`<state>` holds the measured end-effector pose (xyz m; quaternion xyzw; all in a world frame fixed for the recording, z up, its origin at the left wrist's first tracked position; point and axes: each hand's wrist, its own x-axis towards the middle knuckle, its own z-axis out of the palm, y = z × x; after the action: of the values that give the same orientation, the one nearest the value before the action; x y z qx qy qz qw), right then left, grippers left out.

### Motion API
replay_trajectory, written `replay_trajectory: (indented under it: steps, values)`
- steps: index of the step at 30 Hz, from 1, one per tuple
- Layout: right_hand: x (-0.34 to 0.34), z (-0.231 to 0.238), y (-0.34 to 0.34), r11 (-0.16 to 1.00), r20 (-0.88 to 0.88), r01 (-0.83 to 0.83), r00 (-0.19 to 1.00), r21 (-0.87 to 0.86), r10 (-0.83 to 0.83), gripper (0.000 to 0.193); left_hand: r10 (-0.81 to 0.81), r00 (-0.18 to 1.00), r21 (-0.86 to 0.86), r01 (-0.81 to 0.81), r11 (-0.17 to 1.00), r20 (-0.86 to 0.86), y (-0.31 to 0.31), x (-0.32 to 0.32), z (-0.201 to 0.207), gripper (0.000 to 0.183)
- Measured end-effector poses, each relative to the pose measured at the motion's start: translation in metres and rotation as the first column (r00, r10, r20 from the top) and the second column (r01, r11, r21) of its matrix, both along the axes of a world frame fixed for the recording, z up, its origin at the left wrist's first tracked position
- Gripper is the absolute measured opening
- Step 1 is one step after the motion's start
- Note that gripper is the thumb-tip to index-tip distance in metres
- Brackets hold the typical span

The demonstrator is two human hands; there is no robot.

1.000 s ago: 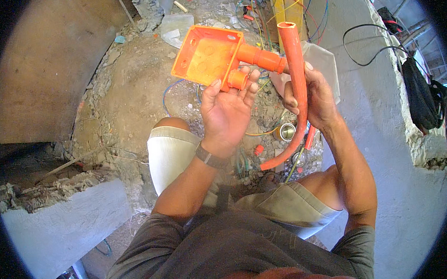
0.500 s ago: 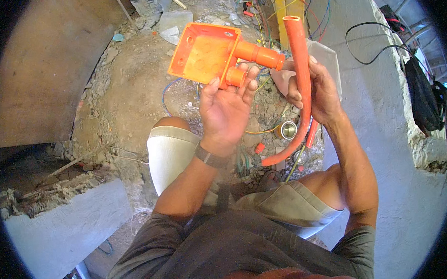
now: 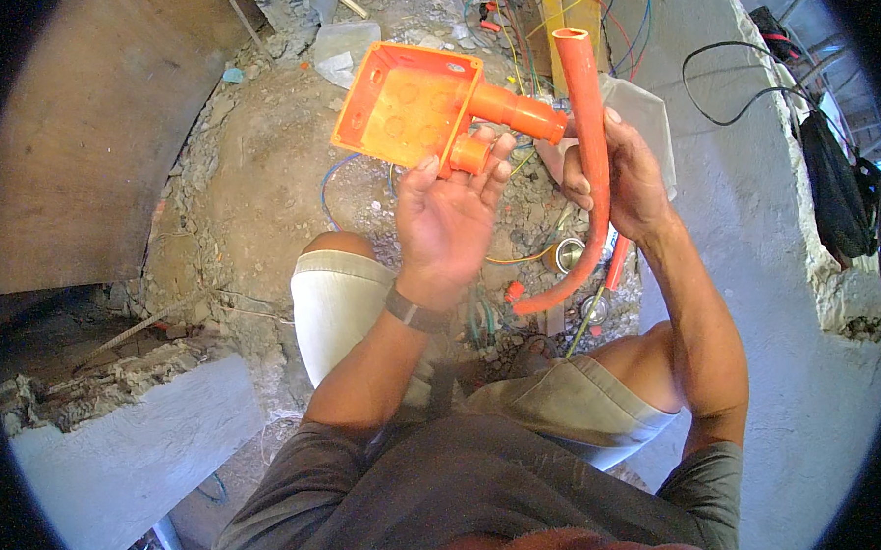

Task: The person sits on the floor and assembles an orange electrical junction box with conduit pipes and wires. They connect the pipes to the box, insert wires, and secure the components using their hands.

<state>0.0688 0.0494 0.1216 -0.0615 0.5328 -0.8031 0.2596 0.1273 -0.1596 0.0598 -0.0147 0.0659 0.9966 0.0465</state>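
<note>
My left hand [image 3: 448, 211] holds an orange electrical junction box [image 3: 404, 105] by its lower corner, thumb on the near wall and fingers under a short round connector [image 3: 470, 154]. The box's open side faces up, tilted toward me. A longer orange connector [image 3: 517, 112] juts from its right wall. My right hand [image 3: 631, 173] is wrapped round a bent orange conduit pipe [image 3: 592, 141], its cut end up and its lower part curving left. The longer connector's end comes close to the pipe; whether they touch I cannot tell. Part of the right fingers is hidden behind the pipe.
Rubble and dirt cover the ground, with loose wires and an open can [image 3: 565, 255] below the pipe. A wooden panel [image 3: 90, 133] stands at the left, a grey wall [image 3: 743, 222] at the right. A black bag [image 3: 835, 184] hangs beyond that wall.
The junction box has shifted slightly to the right. The pipe's lower end has risen a little; both hands keep their hold.
</note>
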Motion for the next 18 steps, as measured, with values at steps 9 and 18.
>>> replay_trajectory:
  steps: [9, 18]
  values:
    - [0.004, -0.009, 0.001, 1.000, 0.057, 0.009, 0.998, -0.005, -0.009, 0.039, 0.041, 0.998, -0.137, -0.035, 0.990, 0.037, 0.003, 0.004, 0.000, 0.060]
    - [0.006, -0.005, -0.006, 0.996, 0.152, 0.074, 0.985, 0.053, -0.081, 0.039, 0.190, 0.981, -0.429, -0.187, 0.884, -0.036, 0.011, 0.001, -0.002, 0.056]
